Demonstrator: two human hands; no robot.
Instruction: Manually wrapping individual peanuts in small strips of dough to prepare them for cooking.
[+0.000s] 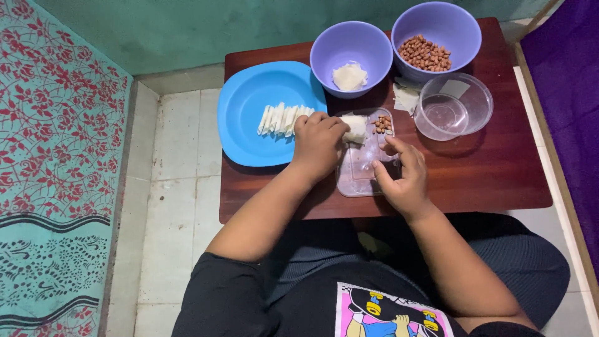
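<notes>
Low dark-red wooden table (499, 175) on pale tiled floor (181, 162), green wall at 12 o'clock, patterned teal-and-red mat (56, 156) at 9 o'clock. Clear flat lid (365, 168) at table centre, small heap of peanuts (382, 123) on it. Left hand (318, 146) curled, pinching white wrapper roll (355, 128) at lid's 12 o'clock. Right hand (402, 175) loosely curled, fingertips on lid, holding nothing. Blue plate (249, 125) with rolled pieces (284, 118) at 10 o'clock. Two purple bowls at 12 o'clock; clear container (452, 106) at 2 o'clock.
</notes>
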